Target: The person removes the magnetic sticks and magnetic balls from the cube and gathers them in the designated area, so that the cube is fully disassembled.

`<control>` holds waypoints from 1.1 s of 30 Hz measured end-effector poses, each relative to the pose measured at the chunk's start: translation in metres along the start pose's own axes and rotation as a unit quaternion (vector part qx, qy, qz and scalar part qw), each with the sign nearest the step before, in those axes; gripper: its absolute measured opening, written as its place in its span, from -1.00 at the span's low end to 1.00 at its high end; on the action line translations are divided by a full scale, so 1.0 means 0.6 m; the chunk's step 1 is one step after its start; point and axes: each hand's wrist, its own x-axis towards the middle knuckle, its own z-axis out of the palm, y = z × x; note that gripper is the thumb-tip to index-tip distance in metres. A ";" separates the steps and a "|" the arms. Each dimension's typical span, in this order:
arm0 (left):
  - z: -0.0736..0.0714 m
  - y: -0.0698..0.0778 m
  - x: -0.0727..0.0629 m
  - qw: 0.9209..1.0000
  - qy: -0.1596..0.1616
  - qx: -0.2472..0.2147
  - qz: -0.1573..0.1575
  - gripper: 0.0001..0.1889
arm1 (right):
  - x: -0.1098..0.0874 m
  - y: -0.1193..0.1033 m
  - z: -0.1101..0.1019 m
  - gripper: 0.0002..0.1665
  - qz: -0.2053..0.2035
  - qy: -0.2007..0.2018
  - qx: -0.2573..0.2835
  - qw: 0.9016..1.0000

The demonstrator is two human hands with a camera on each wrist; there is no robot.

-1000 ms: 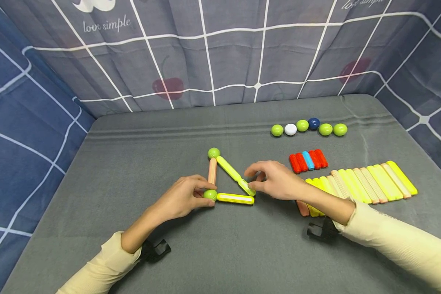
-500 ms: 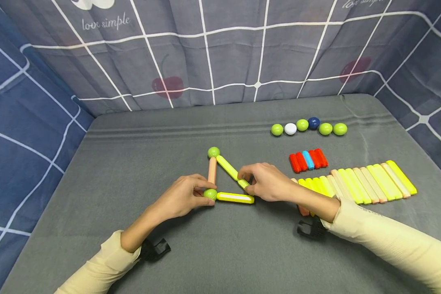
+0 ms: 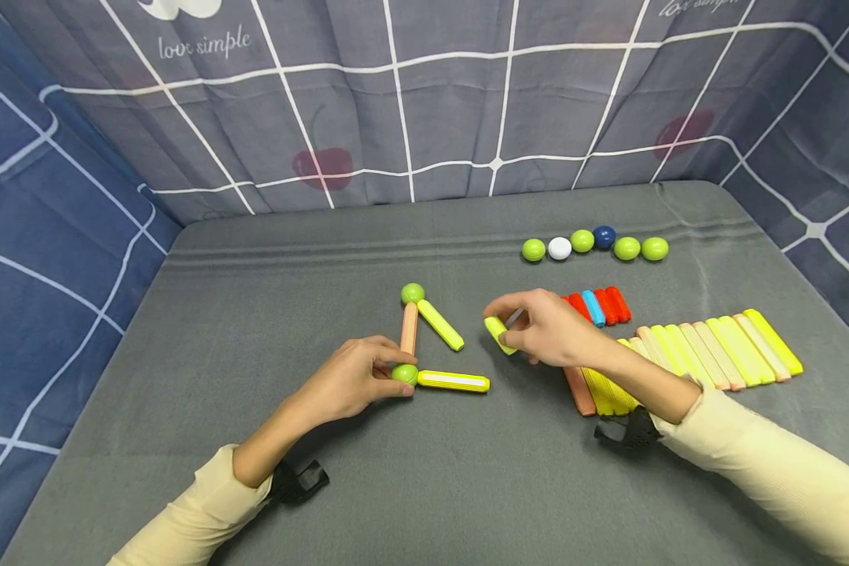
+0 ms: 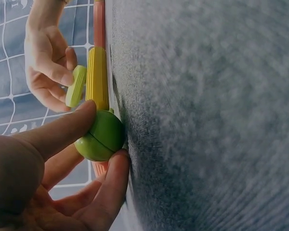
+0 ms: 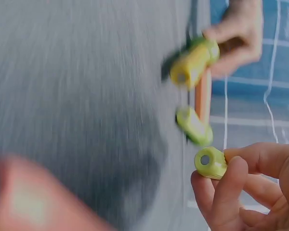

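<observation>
My left hand (image 3: 350,379) pinches a green ball (image 3: 405,374) between thumb and fingers at the near left corner of a small figure on the cloth. From that ball an orange magnetic rod (image 3: 409,328) runs back to a second green ball (image 3: 413,293), and a yellow rod (image 3: 454,382) runs right. A yellow-green rod (image 3: 442,325) slants from the far ball, its near end free. To the right, my right hand (image 3: 546,330) grips a short yellow-green rod (image 3: 497,333), whose round metal end shows in the right wrist view.
On the right lies a long row of yellow and orange rods (image 3: 707,354), partly behind my right forearm. Several short red rods and a blue one (image 3: 594,307) sit behind it. Green, white and dark blue balls (image 3: 604,237) line the back right. Patterned fabric (image 3: 453,110) hangs behind.
My right hand has gripped the short yellow-green rod at the end of the slanting one and pulled it away to the right. The left hand stays on its ball.
</observation>
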 end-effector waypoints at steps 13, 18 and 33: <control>0.001 0.001 0.000 1.000 -0.001 0.001 -0.008 -0.59 | -0.012 0.073 -0.073 -0.73 0.036 0.075 -0.091 0.992; 0.001 0.001 0.000 1.000 -0.001 -0.002 -0.009 -0.59 | -0.008 0.076 -0.073 -0.74 0.030 0.073 -0.119 0.990; 0.000 0.000 -0.001 1.000 -0.002 -0.014 -0.012 -0.60 | -0.007 0.075 -0.070 -0.66 0.039 0.067 -0.135 0.988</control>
